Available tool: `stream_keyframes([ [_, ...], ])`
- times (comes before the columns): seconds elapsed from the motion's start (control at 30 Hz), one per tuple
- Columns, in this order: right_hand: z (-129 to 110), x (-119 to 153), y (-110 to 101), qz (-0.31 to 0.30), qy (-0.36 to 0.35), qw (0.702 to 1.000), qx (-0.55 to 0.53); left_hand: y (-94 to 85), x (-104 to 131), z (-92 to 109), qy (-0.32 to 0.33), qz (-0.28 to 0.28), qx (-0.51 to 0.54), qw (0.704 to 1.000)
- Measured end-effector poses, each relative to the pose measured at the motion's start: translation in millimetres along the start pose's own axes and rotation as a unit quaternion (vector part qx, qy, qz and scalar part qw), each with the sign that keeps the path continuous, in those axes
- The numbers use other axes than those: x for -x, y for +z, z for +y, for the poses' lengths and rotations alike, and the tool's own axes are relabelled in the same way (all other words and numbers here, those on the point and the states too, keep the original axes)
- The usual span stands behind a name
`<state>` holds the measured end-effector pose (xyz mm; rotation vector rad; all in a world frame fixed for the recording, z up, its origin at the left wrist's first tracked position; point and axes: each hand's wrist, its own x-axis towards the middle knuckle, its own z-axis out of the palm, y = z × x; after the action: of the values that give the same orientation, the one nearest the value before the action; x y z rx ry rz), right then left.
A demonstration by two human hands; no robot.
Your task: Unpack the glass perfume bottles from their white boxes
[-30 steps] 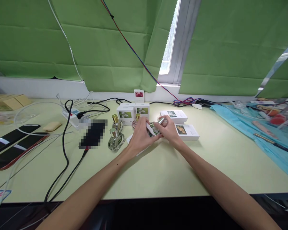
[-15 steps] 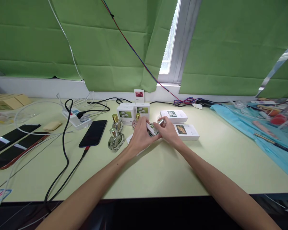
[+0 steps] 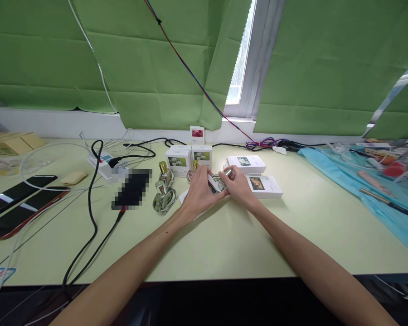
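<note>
My left hand (image 3: 201, 192) is closed around a small white box (image 3: 210, 182), most of it hidden by the fingers. At the box's right end, my right hand (image 3: 240, 184) grips a glass perfume bottle (image 3: 219, 183) by its silver cap (image 3: 229, 173). The bottle lies tilted against the box; how far it sits inside cannot be made out. Left of my hands stand a silver-capped perfume bottle (image 3: 164, 202) and a gold-capped one (image 3: 169, 177). Another gold cap (image 3: 195, 165) shows behind my left hand. Partly under that hand lies a white flat piece (image 3: 183, 196).
Two white boxes with flower pictures stand behind, a left one (image 3: 178, 168) and a right one (image 3: 206, 164). To the right lie a white carton (image 3: 268, 192) and a stacked one (image 3: 255, 161). A blurred-out phone (image 3: 132, 189), black cables (image 3: 92, 213) and a power strip (image 3: 104, 170) occupy the left.
My hands keep nearly the same place and grip. Slightly more of the bottle's glass shows between them.
</note>
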<state>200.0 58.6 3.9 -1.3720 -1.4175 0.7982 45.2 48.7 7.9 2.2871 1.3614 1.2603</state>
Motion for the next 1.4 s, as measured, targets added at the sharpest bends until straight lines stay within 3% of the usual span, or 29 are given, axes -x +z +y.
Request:
stream_keyframes([
  [0.47,-3.7,4.6,1.4,-0.034,0.014,0.999,-0.004,-1.6,0.4,3.9,-0.020,-0.010,0.001,1.000],
  [1.4,-0.3,3.0,1.3,-0.037,-0.005,0.999,0.008,-0.5,0.5,2.2,-0.011,-0.007,-0.008,1.000],
])
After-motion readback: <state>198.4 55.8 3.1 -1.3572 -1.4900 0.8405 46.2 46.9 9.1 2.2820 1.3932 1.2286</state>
